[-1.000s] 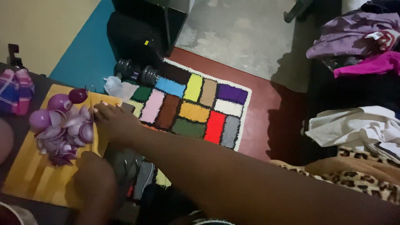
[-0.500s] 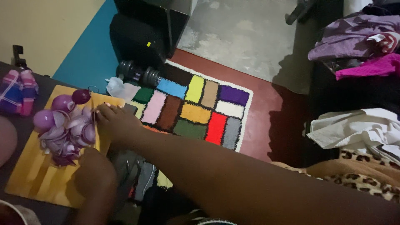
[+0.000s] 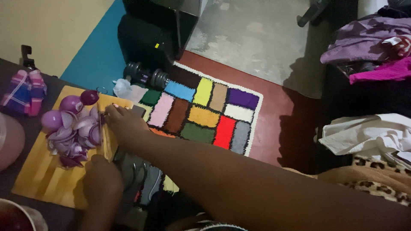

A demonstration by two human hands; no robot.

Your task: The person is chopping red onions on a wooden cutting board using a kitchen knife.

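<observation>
A wooden cutting board (image 3: 38,175) lies at the left with a heap of sliced red onion (image 3: 72,137) and two round onion pieces (image 3: 70,103) on it. A thin knife blade (image 3: 101,132) stands along the heap's right side. My left hand (image 3: 100,179) is closed at the blade's near end, on what looks like the handle. My right hand (image 3: 124,124) lies fingers-down at the board's far edge, by the blade's tip, its long forearm reaching in from the right.
A patchwork rug (image 3: 205,111) covers the red floor, with a dumbbell (image 3: 145,75) and a black box (image 3: 150,38) behind it. A folded checked cloth (image 3: 23,92) lies left of the board. Clothes (image 3: 368,132) are piled at the right. Sandals (image 3: 141,175) sit under my arm.
Both hands stay at the board beside the onion heap. The view has shifted slightly and nothing else has visibly moved.
</observation>
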